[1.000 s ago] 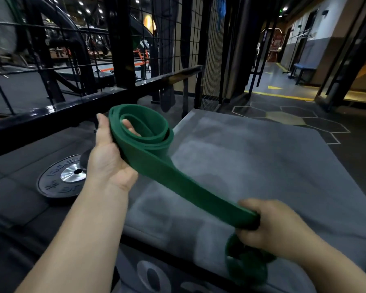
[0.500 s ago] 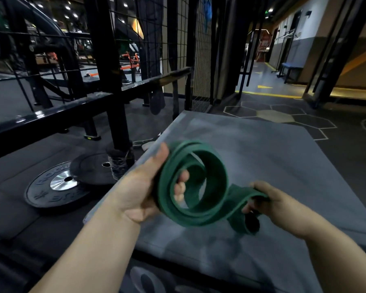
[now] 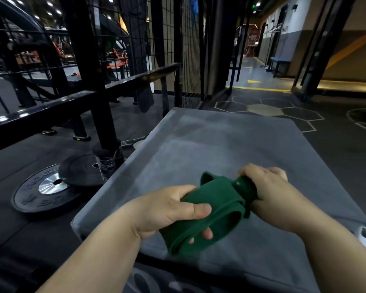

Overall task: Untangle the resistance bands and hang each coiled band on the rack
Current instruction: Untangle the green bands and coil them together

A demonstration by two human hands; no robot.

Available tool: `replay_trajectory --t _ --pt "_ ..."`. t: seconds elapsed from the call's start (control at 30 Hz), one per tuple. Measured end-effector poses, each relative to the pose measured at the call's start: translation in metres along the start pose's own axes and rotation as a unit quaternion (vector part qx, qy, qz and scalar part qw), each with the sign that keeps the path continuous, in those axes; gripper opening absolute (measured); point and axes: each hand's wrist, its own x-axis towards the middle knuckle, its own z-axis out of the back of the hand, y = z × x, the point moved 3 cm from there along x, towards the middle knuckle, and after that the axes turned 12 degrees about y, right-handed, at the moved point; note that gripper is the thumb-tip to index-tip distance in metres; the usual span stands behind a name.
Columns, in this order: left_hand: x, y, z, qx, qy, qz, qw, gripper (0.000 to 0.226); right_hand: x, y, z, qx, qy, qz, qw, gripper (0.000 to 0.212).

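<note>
A wide green resistance band point(image 3: 218, 210) is wound into a compact coil just above the grey padded box point(image 3: 230, 149). My left hand point(image 3: 169, 210) grips the coil from the left, thumb across its top and fingers curled through underneath. My right hand point(image 3: 268, 191) grips the band's other end at the right side of the coil, knuckles up. The black wire-mesh rack point(image 3: 123, 39) stands beyond the box at the upper left, with a black horizontal rail point(image 3: 51, 111) in front of it.
Two black weight plates point(image 3: 51, 187) lie on the rubber floor left of the box, beside a black upright post point(image 3: 97, 102). A corridor with hexagon floor markings point(image 3: 266, 108) opens at the right; a blue bench point(image 3: 280, 64) stands far down it.
The band went from a long strip stretched between my hands to a tight coil. Both hands came together and dropped lower, close above the box.
</note>
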Motion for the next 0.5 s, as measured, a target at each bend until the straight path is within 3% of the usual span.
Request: replay_trajectory --t 0.1,0.2,0.37,0.5 --pt "-0.005 0.0 0.01 -0.014 -0.044 0.009 0.999 0.047 -0.004 0.003 0.012 -0.04 -0.069 0.054 0.995 0.053" --pt "-0.007 0.002 0.014 -0.016 -0.056 0.028 0.998 0.046 -0.005 0.006 0.014 0.014 -0.078 0.042 0.996 0.06" --pt "-0.001 0.016 0.006 -0.026 -0.002 0.092 0.995 0.022 0.002 0.009 -0.003 0.094 0.039 0.045 0.994 0.062" --pt "0.004 0.028 0.004 0.022 0.012 0.131 0.991 0.045 -0.005 0.015 -0.005 0.198 0.16 0.102 0.962 0.056"
